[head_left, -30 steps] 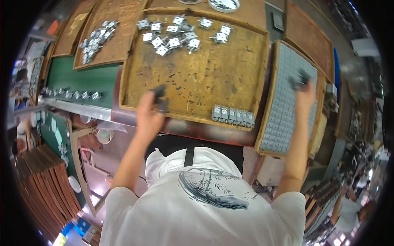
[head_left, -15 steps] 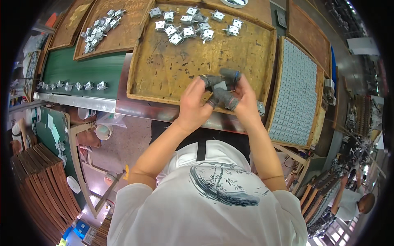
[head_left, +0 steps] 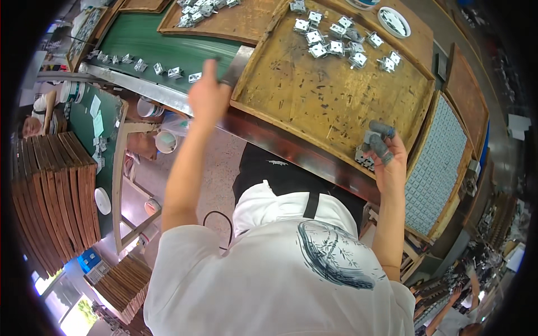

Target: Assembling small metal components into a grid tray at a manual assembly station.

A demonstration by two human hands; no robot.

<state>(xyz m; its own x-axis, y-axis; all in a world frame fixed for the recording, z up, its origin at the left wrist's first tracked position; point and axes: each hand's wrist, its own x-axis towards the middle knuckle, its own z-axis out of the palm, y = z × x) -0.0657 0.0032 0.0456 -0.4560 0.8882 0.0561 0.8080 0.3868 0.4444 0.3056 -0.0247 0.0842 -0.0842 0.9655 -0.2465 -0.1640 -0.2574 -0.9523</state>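
My left hand [head_left: 206,95] reaches out over the edge of the green conveyor belt [head_left: 162,47], right beside a small metal part [head_left: 194,77] in the row on it. I see only its back, so what it holds is hidden. My right hand [head_left: 386,157], with grey covers on the fingertips, curls over a short row of small metal parts [head_left: 363,158] at the near right edge of the big wooden tray [head_left: 314,106]. A cluster of loose metal parts [head_left: 342,42] lies at the tray's far side.
A grey gridded tray [head_left: 440,168] stands to the right. A second wooden tray with parts [head_left: 207,17] lies beyond the belt. Stacked wooden trays [head_left: 53,196] stand at the left, near another person [head_left: 33,120]. White cups [head_left: 167,141] sit under the bench.
My hands, together over the tray's near edge, have parted. The left one has swung left to the belt; the right one stays at the row of parts.
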